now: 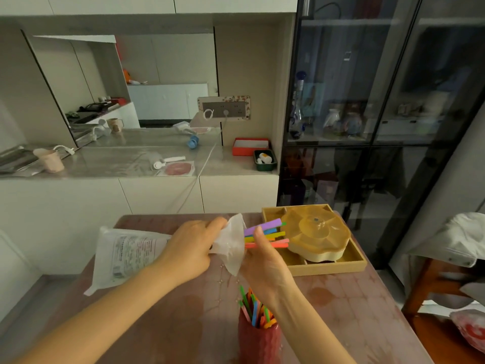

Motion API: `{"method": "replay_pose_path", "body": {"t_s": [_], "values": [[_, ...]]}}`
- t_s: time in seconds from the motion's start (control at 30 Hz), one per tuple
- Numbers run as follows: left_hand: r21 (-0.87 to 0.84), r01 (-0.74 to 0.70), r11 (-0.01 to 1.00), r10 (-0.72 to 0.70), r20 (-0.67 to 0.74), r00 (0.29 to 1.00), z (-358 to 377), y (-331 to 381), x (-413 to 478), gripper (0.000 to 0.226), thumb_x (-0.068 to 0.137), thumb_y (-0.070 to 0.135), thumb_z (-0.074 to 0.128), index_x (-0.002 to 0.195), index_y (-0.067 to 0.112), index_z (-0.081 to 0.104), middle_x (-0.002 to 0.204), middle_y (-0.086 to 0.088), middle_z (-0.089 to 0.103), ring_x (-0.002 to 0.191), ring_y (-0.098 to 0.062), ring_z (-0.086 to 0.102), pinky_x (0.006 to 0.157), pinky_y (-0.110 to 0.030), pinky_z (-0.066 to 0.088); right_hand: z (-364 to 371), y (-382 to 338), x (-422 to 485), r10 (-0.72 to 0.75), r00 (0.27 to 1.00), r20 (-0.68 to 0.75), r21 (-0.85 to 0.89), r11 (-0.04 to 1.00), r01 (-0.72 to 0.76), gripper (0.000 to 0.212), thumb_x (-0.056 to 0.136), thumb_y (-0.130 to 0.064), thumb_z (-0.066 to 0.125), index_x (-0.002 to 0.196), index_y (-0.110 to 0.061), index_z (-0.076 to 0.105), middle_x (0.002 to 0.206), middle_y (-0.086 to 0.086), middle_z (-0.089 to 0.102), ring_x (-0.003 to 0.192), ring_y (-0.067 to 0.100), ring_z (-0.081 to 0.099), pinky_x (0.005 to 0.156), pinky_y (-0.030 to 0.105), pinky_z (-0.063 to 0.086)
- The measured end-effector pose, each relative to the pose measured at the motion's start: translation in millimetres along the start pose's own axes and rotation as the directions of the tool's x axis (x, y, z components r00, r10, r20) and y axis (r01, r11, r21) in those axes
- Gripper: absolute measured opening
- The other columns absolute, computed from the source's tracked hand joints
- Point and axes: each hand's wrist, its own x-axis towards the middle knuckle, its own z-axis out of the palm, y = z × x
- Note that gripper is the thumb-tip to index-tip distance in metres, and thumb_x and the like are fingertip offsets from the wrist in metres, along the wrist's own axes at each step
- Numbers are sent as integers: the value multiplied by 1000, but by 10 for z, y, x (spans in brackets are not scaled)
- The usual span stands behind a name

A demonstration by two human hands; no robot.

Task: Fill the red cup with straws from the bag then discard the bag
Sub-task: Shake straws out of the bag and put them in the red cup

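Note:
A white plastic bag (pixel 126 256) with printed text is held sideways above the table, and my left hand (pixel 189 248) grips it near its open mouth. A bunch of coloured straws (pixel 267 233) sticks out of that mouth to the right. My right hand (pixel 262 264) pinches these straws just outside the bag. Below my right wrist, near the table's front edge, stands the red cup (pixel 258 340) with several coloured straws (pixel 253 308) upright in it.
A wooden tray (pixel 330 267) holding a flower-shaped lidded box (pixel 317 235) sits on the brown table (pixel 354 306) right of my hands. A chair with white cloth (pixel 454 243) stands at the far right. Behind the table runs a counter (pixel 131 161) with small items.

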Motion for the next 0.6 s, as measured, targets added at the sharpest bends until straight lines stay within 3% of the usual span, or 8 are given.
{"method": "replay_pose_path", "body": {"t_s": [0.07,0.17,0.23,0.27,0.33,0.4,0.47,0.6], "values": [[-1,-38,999,38,8,999,24,50,-23,55,57,-9,65,107,10,55,82,-9,68,73,-32,62,61,-30,37,36,-68,46,-1,996,-87,114,993,11,46,72,-48,65,98,-11,74,107,17,70,102,33,65,91,46,49],[-49,-34,998,35,15,999,56,55,-55,53,65,3,65,115,12,50,93,-5,68,83,-29,62,71,-34,39,14,-153,127,-57,968,-243,116,989,87,52,74,-49,62,107,-10,71,118,11,67,112,33,60,101,58,41],[-80,-1,997,3,14,1000,103,9,-98,52,68,11,66,117,14,48,97,-3,68,87,-28,62,73,-35,40,-23,-228,143,-133,940,-314,100,980,172,45,84,-50,54,95,-12,76,111,6,72,109,29,62,100,53,42],[-96,18,995,-17,12,1000,131,-9,-127,52,68,14,67,117,15,48,98,-2,68,86,-27,62,72,-35,40,-29,-310,123,-177,921,-348,124,965,232,43,89,-46,52,84,-10,75,98,6,75,101,26,66,97,48,45],[-134,58,989,-57,11,998,195,-38,-189,52,67,17,70,115,16,49,94,1,68,80,-24,63,65,-32,37,-43,-528,67,-245,866,-436,210,908,363,40,92,-40,52,68,-9,60,64,3,67,67,17,67,83,38,53],[-163,95,982,-93,18,995,251,-67,-246,51,65,19,72,111,17,51,90,2,69,73,-23,63,58,-29,33,-88,-735,10,-259,824,-504,297,843,448,36,90,-39,57,64,-15,49,49,-3,49,43,9,50,57,26,51],[-177,125,976,-121,38,992,299,-95,-308,53,64,24,74,111,18,50,88,4,68,70,-21,62,54,-28,34,-173,-897,-57,-271,802,-532,339,800,495,38,89,-39,59,61,-17,47,47,-6,40,39,6,39,43,20,40],[-183,187,965,-181,52,982,363,-174,-435,58,60,24,77,112,17,52,86,2,69,68,-23,63,48,-15,28,-381,-1216,-171,-343,766,-544,331,751,572,41,90,-37,58,56,-19,43,44,-7,33,38,6,30,39,18,31]]}}
